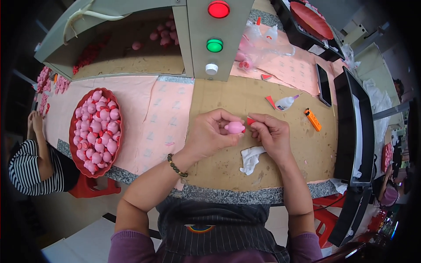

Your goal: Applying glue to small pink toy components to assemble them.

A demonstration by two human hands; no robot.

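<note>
Your left hand (211,133) pinches a rounded pink figurine (235,127), your right hand (272,132) a red piece (250,120). Left of that figurine, a scalloped tray (81,164) holds more.

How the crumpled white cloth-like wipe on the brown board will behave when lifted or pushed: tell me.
The crumpled white cloth-like wipe is probably floppy, as it lies in loose creases. It looks thin, so it is likely light for its size. Its flattish, uneven shape on the brown board suggests it won't roll if pushed.
</note>
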